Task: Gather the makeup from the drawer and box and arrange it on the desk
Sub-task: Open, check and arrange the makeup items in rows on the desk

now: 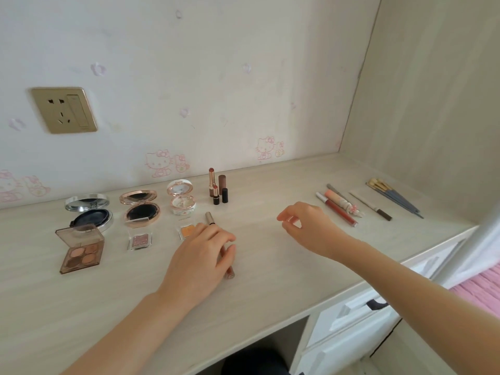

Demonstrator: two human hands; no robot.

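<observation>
Makeup lies in rows on the pale desk (270, 253). At the left are an open brown eyeshadow palette (81, 250), a silver cushion compact (90, 212), a gold compact (140, 209), a white floral compact (181, 198) and two small single shadows (140, 239). Upright lipsticks (217, 189) stand near the wall. My left hand (201, 255) rests on a slim gold-capped tube (209, 218) and its fingers curl round it. My right hand (305, 226) hovers over the desk with loosely curled fingers, holding nothing. Pens and lip tubes (341, 208) lie to its right.
A bundle of brushes (392, 196) and a brow pencil (370, 205) lie at the far right by the side wall. A wall socket (63, 109) sits at the upper left. White drawers (351, 320) are under the desk's right end.
</observation>
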